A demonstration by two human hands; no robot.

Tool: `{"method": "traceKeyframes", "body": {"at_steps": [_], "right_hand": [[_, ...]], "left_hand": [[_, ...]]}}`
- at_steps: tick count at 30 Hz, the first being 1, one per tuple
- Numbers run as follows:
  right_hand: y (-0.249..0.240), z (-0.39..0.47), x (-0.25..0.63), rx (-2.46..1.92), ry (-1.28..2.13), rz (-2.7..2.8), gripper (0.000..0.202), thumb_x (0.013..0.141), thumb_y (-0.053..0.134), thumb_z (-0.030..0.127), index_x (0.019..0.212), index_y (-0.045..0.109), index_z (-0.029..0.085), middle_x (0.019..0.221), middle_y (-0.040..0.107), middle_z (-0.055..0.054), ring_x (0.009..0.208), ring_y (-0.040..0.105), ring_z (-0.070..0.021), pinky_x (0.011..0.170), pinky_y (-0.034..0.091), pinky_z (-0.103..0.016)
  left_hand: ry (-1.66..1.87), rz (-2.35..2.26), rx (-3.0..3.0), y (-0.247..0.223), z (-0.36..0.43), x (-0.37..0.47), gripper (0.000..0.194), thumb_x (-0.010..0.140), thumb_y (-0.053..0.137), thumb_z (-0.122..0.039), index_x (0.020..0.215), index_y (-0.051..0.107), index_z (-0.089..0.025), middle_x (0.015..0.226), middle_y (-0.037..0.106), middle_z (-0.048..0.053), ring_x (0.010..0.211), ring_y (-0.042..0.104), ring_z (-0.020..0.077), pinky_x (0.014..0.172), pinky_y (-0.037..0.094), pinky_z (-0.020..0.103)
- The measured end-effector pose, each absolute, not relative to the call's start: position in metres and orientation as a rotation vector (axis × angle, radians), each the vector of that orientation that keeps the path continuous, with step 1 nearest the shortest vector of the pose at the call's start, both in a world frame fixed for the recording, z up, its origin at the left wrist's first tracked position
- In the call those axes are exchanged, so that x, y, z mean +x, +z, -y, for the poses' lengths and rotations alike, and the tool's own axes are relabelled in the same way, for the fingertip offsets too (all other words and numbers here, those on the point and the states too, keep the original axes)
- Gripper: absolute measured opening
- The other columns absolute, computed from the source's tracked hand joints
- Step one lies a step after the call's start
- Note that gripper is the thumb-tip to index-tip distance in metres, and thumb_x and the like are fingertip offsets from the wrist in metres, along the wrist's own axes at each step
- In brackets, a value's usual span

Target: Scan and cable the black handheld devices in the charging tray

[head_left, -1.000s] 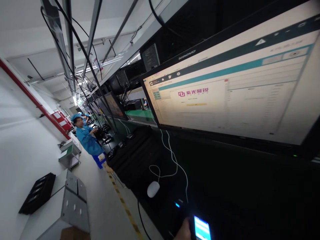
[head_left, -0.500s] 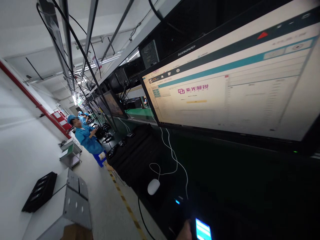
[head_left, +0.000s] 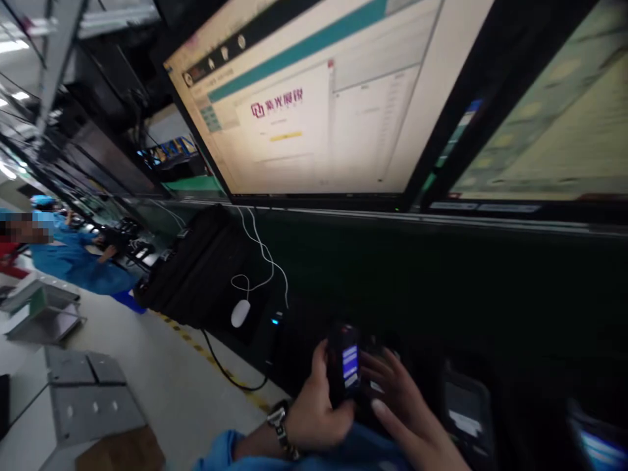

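Note:
My left hand (head_left: 316, 412), with a metal watch on its wrist, is closed around a small dark handheld terminal (head_left: 350, 366) whose screen is lit blue and white. Just to the right of it is my right hand (head_left: 415, 418), its fingers stretched and its thumb apart. The dark space between the two hands hides whether that hand touches anything. Another handheld terminal (head_left: 467, 412) with a grey and white screen lies right of my right hand. At the lower right edge a third device (head_left: 601, 448) shows a bright blue screen.
A white mouse (head_left: 240, 314) with its cable lies on the dark bench, left of a small blue light (head_left: 275, 321). Behind stand a large monitor (head_left: 314, 131) and a second screen (head_left: 554, 131). Black trays (head_left: 191, 261) are farther left. Co-workers in blue (head_left: 73, 255) are along the bench.
The view has swung right and down, so the monitor and mouse sit farther left. Both hands and more devices now show; earlier only part of one hand by a lit device was visible.

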State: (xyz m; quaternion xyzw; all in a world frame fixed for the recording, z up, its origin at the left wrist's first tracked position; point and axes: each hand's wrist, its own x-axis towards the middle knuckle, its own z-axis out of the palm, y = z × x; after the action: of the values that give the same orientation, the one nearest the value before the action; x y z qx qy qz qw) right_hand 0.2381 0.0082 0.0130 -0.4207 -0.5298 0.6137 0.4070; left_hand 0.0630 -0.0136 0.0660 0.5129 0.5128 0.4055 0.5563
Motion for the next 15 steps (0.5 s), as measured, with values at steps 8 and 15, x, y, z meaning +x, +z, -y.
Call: {"method": "traceKeyframes", "body": {"at_steps": [8, 15], "right_hand": [[0.027, -0.015, 0.216, -0.960, 1.798, 1.134, 0.048, 0.085, 0.057, 0.057, 0.123, 0.054, 0.027, 0.120, 0.058, -0.011, 0.103, 0.059, -0.0294, 0.087, 0.052, -0.042], [0.055, -0.021, 0.211, -0.685, 2.144, 0.701, 0.051, 0.085, 0.053, 0.061, 0.123, 0.056, 0.027, 0.113, 0.058, -0.011, 0.078, 0.056, -0.0230, 0.064, 0.049, -0.036]], "left_hand": [[0.955, -1.695, 1.308, 0.053, -0.011, 0.011, 0.035, 0.090, 0.049, -0.026, 0.123, 0.058, -0.020, 0.104, 0.069, 0.006, 0.090, 0.065, 0.0179, 0.082, 0.052, 0.030], [0.518, -2.127, 0.734, -0.072, -0.075, -0.059, 0.034, 0.077, 0.070, -0.014, 0.109, 0.060, -0.007, 0.112, 0.064, 0.013, 0.104, 0.060, 0.0228, 0.094, 0.047, 0.040]]}}
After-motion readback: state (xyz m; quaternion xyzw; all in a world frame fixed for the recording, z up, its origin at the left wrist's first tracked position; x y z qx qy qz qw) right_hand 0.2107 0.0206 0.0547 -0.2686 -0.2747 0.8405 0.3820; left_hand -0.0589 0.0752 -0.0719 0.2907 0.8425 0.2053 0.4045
